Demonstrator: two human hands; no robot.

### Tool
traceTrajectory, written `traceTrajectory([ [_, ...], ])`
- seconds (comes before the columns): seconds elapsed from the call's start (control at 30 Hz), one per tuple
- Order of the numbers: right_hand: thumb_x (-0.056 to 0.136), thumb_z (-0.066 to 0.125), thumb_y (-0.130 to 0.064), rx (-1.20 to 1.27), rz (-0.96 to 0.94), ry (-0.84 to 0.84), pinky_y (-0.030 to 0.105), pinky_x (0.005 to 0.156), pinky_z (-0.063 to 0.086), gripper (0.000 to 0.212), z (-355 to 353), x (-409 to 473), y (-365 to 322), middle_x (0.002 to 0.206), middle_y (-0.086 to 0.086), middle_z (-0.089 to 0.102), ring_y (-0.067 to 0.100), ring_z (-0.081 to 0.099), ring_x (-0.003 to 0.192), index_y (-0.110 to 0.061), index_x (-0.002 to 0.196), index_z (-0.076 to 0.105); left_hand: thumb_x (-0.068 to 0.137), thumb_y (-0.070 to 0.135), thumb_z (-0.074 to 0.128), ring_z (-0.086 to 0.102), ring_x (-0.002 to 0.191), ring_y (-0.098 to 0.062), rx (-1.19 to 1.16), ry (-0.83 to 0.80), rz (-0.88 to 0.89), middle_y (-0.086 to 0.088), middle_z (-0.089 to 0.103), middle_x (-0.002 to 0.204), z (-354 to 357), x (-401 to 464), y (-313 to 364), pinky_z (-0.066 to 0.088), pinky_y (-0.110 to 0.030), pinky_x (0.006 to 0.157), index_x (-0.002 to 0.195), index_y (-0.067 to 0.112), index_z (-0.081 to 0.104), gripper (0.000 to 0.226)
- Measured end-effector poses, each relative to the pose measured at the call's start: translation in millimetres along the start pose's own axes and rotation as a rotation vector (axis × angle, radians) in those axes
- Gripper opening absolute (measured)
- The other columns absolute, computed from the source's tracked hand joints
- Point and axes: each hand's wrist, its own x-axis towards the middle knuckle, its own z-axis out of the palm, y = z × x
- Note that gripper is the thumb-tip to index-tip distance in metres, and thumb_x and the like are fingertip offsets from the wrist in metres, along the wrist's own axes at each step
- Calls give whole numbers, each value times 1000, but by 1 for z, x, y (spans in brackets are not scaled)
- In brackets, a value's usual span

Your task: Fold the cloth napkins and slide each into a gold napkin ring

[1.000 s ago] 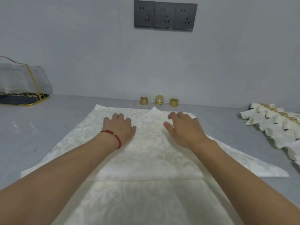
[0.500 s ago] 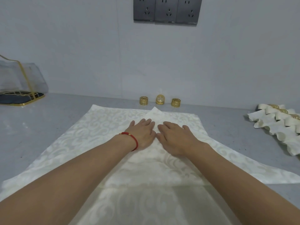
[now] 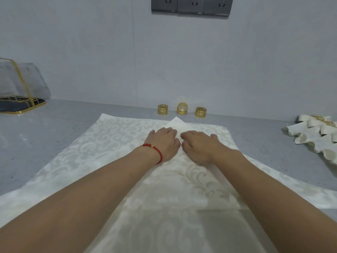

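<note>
In the middle of the frame a cream patterned cloth napkin [image 3: 116,143] lies spread on the grey countertop [image 3: 45,128], with one part folded over so that a point shows at its far edge. Both hands are pressed flat on this folded part, side by side and almost touching. The left hand [image 3: 164,143], with a red bracelet [image 3: 155,150] on the wrist, has its fingers straight and relaxed on the fabric; they grasp nothing. The right hand [image 3: 198,145] lies the same way, fingers stretched forward, palm down on the napkin.

Just behind the napkin, near the wall, stand three gold napkin rings [image 3: 182,108] in a row. At the right edge of the frame lie several finished napkins [image 3: 313,137], rolled and already inside rings. At the left edge there is a gold wire basket [image 3: 21,99]. Dark wall sockets [image 3: 191,6] are at the top centre.
</note>
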Motion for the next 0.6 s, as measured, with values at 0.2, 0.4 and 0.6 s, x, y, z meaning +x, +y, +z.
traceTrajectory([
  [0.2, 102, 47, -25, 124, 99, 200, 46, 101, 38, 36, -15, 36, 8, 138, 3, 58, 28, 51, 129, -18, 137, 56, 99, 30, 31, 41, 95, -16, -19, 116, -1, 5, 45, 94, 12, -2, -1, 36, -41, 93, 92, 18, 44, 19],
  [0.4, 100, 53, -20, 187, 238, 269, 38, 87, 35, 27, -3, 91, 6, 124, 7, 64, 30, 56, 117, -11, 121, 67, 100, 28, 29, 34, 96, -13, -37, 98, 16, 6, 47, 104, 16, -2, -3, 30, -43, 105, 111, 15, 50, 27],
  [0.6, 96, 56, -17, 238, 213, 347, 39, 88, 34, 20, 13, 108, 2, 120, 1, 64, 26, 55, 118, -24, 109, 69, 99, 30, 29, 35, 99, -11, -31, 91, 17, 9, 45, 106, 15, -3, -2, 30, -45, 107, 116, 16, 50, 30],
])
